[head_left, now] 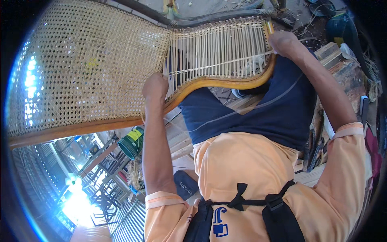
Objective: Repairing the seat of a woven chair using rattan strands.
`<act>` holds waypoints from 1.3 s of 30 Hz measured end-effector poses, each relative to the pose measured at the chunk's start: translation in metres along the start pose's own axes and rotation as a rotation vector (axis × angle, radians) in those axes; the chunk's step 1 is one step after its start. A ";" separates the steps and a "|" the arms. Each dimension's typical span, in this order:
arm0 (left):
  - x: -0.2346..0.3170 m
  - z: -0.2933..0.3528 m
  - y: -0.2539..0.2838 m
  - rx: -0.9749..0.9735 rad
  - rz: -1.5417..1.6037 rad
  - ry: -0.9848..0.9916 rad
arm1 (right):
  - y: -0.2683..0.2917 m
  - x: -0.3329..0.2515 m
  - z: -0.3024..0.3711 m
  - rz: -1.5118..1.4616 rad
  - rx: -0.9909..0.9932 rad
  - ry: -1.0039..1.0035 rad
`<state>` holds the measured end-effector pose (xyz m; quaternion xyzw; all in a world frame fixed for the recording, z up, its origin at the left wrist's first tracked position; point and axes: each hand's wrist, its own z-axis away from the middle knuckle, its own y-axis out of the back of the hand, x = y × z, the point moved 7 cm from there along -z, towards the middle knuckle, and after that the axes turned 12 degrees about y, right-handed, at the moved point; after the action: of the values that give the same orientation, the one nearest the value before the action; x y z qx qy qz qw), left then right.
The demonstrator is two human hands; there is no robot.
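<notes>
A curved wooden chair frame [225,83] lies across my lap, with a finished panel of woven cane [88,68] on its left. To the right of that panel, many parallel cane strands [213,44] run from one rail to the other. One pale cane strand [225,63] crosses over them at a slant, stretched between my hands. My left hand [155,86] is closed on its left end, beside the border of the woven panel. At the right end of the frame, my right hand [284,43] is closed round the other end. The fingertips of both hands are mostly hidden.
A green bucket [131,144] stands beyond my left forearm, close to a dark pouch [186,184]. Wooden boards [342,76] and tools lie at my right. Dark curved wood [225,19] borders the frame's far side. Several chair frames [107,201] sit at the lower left.
</notes>
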<state>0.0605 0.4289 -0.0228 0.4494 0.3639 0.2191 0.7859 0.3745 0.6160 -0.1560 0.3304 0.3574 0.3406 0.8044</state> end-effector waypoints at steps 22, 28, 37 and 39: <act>0.002 -0.032 -0.012 -0.068 -0.392 -0.051 | -0.018 0.132 0.025 0.050 0.254 -0.007; 0.015 -0.034 -0.013 -0.161 -0.411 -0.130 | 0.009 0.223 0.108 0.344 0.111 -0.231; 0.019 -0.033 -0.033 -0.151 -0.391 -0.246 | 0.051 0.313 0.266 0.204 0.111 -0.782; 0.011 -0.027 -0.024 -0.100 -0.373 -0.270 | 0.048 0.343 0.272 0.228 0.016 -0.845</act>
<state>0.0474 0.4388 -0.0571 0.3599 0.3208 0.0258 0.8757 0.7530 0.8332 -0.0964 0.4842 -0.0395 0.2596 0.8346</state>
